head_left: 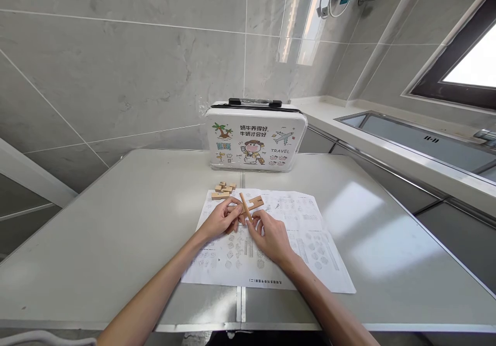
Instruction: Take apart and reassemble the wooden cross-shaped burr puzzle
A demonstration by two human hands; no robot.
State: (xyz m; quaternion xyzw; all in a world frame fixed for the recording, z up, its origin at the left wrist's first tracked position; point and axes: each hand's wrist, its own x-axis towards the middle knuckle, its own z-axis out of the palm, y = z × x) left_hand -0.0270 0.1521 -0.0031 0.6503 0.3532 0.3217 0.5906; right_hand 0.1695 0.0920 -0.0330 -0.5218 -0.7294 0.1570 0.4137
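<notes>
Two flat wooden puzzle pieces are held crossed over the printed sheet. My left hand is closed near the crossing, its thumb and fingers pinching the notched wooden piece, which points to the upper right and bears a dark mark. Between thumb and fingers, my right hand grips the lower end of a narrow wooden piece seen nearly edge-on. The pieces overlap, but I cannot tell whether they are joined. Under both hands lies the white instruction sheet, printed with small diagrams.
Several loose wooden pieces lie at the sheet's upper left corner. A white carry case with cartoon prints stands behind it on the grey folding table. To the right are a counter with a sink and a window.
</notes>
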